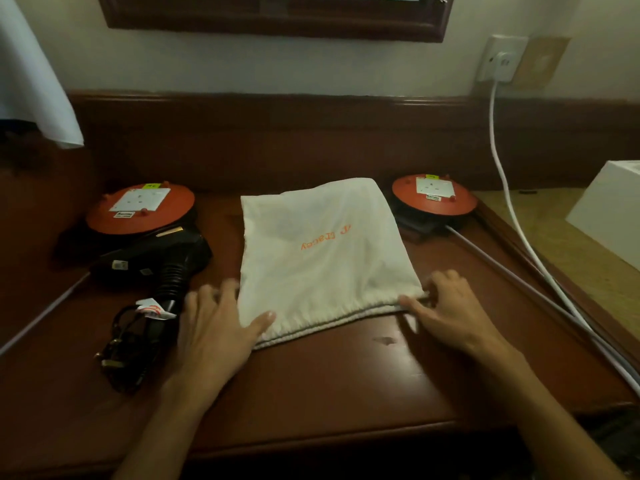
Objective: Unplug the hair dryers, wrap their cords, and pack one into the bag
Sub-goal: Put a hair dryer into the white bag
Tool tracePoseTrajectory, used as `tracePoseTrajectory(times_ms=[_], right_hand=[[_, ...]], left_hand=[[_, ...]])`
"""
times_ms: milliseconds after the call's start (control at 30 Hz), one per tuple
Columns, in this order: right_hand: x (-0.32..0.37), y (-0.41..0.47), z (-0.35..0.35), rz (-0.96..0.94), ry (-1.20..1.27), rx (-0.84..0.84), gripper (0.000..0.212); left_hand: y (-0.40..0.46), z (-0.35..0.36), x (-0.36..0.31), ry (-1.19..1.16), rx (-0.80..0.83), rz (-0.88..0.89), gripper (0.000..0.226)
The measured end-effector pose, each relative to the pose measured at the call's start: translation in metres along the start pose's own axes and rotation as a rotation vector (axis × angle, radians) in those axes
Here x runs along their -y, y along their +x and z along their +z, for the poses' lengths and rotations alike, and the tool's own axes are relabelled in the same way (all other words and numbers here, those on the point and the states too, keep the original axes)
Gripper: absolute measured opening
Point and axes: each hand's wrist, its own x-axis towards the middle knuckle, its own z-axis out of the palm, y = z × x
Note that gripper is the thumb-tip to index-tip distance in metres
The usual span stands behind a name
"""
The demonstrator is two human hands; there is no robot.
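The white cloth bag (325, 251) lies flat on the wooden desk (346, 375) between the two hands, its gathered drawstring mouth toward the person. The left hand (218, 327) rests at the near left corner of the mouth with fingers spread and nearly straight, thumb lying on the hem, gripping nothing. The right hand (446, 306) sits at the near right corner, its fingers loosely bent with the tips at the hem; whether they actually pinch the fabric cannot be told. Just beyond the left hand's outer side lies a black hair dryer (156, 258), nozzle away, its handle pointing back toward that hand and its dark cord (128, 351) bundled in loops beside the wrist. The bag looks thin, limp and light, so it will likely sag and slide on the polished wood unless both sides of the hem are lifted apart. The dryer is probably rigid and much heavier, best taken by the ribbed handle, with the coil gathered in the same grasp so the loops do not spill. Two orange socket reels (140, 209) sit further off.
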Motion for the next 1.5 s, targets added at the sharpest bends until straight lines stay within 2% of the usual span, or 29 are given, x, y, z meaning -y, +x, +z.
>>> tracePoseTrajectory(times_ms=[33, 100, 167, 200, 267, 333, 433, 500, 567, 633, 800, 900, 1000, 1167, 1233, 1400, 1500], right_hand=[[-0.002, -0.007, 0.005, -0.027, 0.02, -0.02, 0.036], [0.0, -0.013, 0.008, -0.097, 0.128, -0.049, 0.029], [0.007, -0.013, 0.001, -0.101, 0.337, -0.054, 0.029], [0.01, -0.011, -0.005, -0.106, 0.404, -0.082, 0.029], [0.014, -0.004, -0.019, -0.115, 0.465, -0.149, 0.027], [0.027, 0.001, -0.04, -0.116, 0.577, -0.148, 0.02], [0.049, 0.017, -0.076, -0.135, 0.715, -0.093, 0.026], [0.069, 0.03, -0.106, -0.134, 0.892, -0.057, 0.009], [0.087, 0.048, -0.141, -0.1, 1.094, -0.113, 0.014], [0.102, 0.064, -0.176, -0.076, 1.185, -0.163, 0.003], [0.129, 0.094, -0.224, -0.037, 1.078, -0.29, 0.015], [0.141, 0.109, -0.233, -0.125, 0.856, -0.242, 0.02], [0.144, 0.123, -0.243, -0.128, 0.848, -0.282, 0.018], [0.149, 0.137, -0.261, -0.152, 0.884, -0.302, 0.015], [0.148, 0.149, -0.266, -0.119, 0.903, -0.34, 0.022], [0.143, 0.179, -0.26, -0.069, 0.894, -0.3, 0.018], [0.137, 0.179, -0.249, -0.102, 0.916, -0.285, 0.019]], left_hand=[[-0.011, -0.003, 0.0, 0.118, 0.049, -0.071, 0.072], [-0.018, -0.007, -0.002, 0.2, 0.133, -0.131, 0.07], [-0.012, -0.012, 0.0, 0.084, 0.183, -0.112, 0.055], [-0.007, -0.019, 0.0, -0.111, 0.213, -0.111, 0.046], [0.004, -0.043, -0.004, -0.721, 0.281, -0.19, 0.028], [0.019, -0.08, -0.012, -1.212, 0.346, -0.274, 0.015], [0.05, -0.142, -0.034, -1.582, 0.4, -0.254, 0.012], [0.076, -0.18, -0.048, -1.704, 0.369, -0.238, 0.021], [0.102, -0.215, -0.063, -1.714, 0.313, -0.203, 0.024], [0.123, -0.243, -0.075, -1.655, 0.265, -0.192, 0.024], [0.157, -0.282, -0.092, -1.377, 0.131, -0.252, 0.026], [0.162, -0.286, -0.09, -1.111, -0.016, -0.286, 0.014], [0.166, -0.285, -0.089, -0.913, -0.091, -0.229, 0.007], [0.181, -0.295, -0.095, -0.867, -0.142, -0.185, 0.005], [0.188, -0.299, -0.103, -0.886, -0.143, -0.166, 0.011], [0.206, -0.302, -0.111, -0.959, -0.14, -0.142, 0.015], [0.208, -0.292, -0.101, -0.904, -0.121, -0.116, 0.012]])
